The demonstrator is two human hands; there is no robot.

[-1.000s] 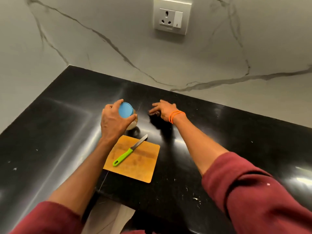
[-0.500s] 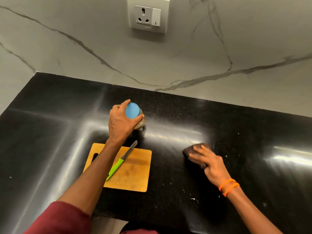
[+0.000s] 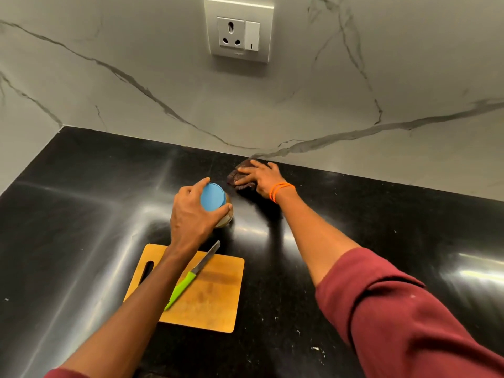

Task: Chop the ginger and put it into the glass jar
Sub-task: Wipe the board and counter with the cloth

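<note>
Colour reference: black desk, grey veined wall, blue-lidded jar.

The desk (image 3: 81, 203) is glossy black with pale flecks and white glare streaks. The wall (image 3: 136, 50) is light grey with dark grey veins; its socket plate (image 3: 239, 30) is silver-grey with white inserts. The jar lid (image 3: 213, 198) is blue. The chopping board (image 3: 207, 293) is honey-brown wood. The knife (image 3: 192, 276) has a lime-green handle and steel-grey blade. The cloth (image 3: 240, 174) is dark brown. The wristbands (image 3: 281, 190) are orange; the sleeves (image 3: 403, 317) are maroon.

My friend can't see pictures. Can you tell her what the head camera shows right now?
A person's left hand grips a glass jar with a round blue lid on a shiny black counter, while the right hand presses a dark brown cloth near the marble wall. Closer in, a green-handled knife lies on a wooden chopping board.
</note>
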